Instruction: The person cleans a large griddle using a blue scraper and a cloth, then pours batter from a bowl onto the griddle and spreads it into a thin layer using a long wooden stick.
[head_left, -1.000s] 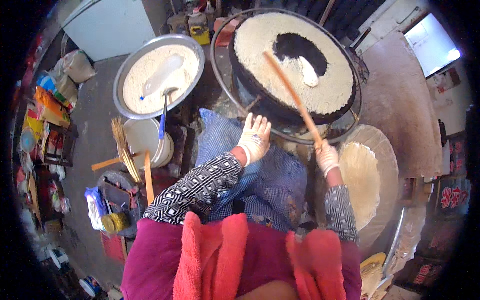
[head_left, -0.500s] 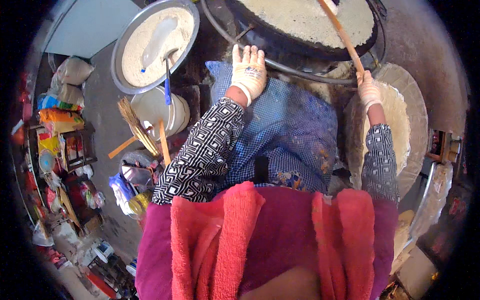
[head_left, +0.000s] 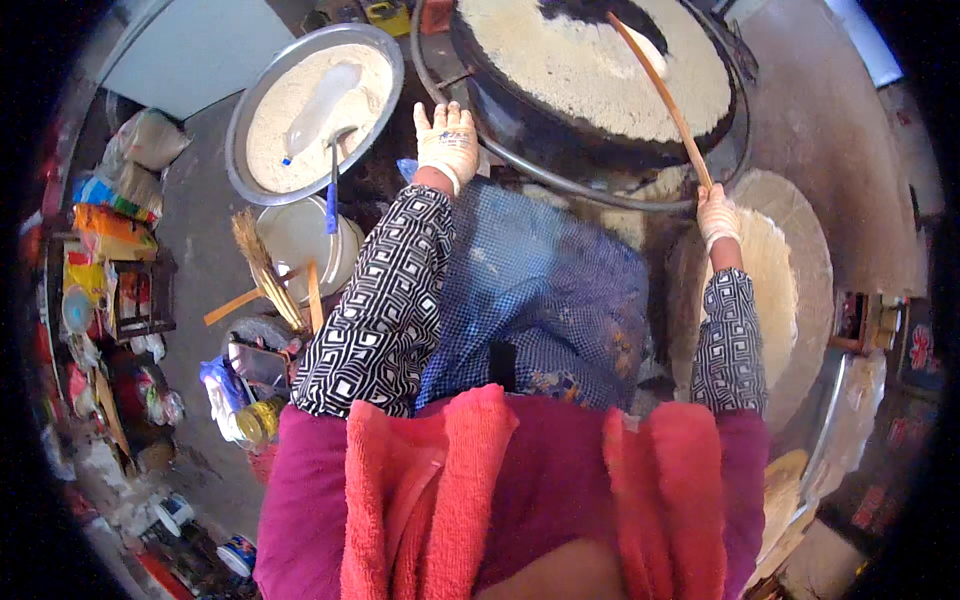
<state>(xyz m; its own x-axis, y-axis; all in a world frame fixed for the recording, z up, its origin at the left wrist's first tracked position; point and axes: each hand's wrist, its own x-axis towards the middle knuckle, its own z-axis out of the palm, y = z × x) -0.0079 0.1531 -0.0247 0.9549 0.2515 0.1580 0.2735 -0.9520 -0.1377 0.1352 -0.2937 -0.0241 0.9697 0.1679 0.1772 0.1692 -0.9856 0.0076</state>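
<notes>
A light work glove covers my left hand (head_left: 447, 145), which lies open with fingers stretched out at the grey curved pipe (head_left: 540, 172) running round the griddle. My right hand (head_left: 718, 215), gloved too, is closed round the near end of a long, thin wooden stick (head_left: 668, 98). The stick reaches over the large round black griddle (head_left: 575, 9). A pale, grainy layer of batter (head_left: 560, 75) covers much of the griddle, with bare black metal at the far side. Beside the stick's far part sits a whitish lump (head_left: 652, 55).
At left stands a metal basin (head_left: 238, 140) of pale batter, holding a blue-handled ladle (head_left: 331, 208). Below it are a white bucket (head_left: 348, 250) and a straw brush (head_left: 262, 258). A round tray (head_left: 812, 270) with pale flat sheets stands under my right arm.
The view has shifted, showing more of the griddle's far side. My left hand has moved left along the pipe. The stick, still in my right hand, lies at a similar slant.
</notes>
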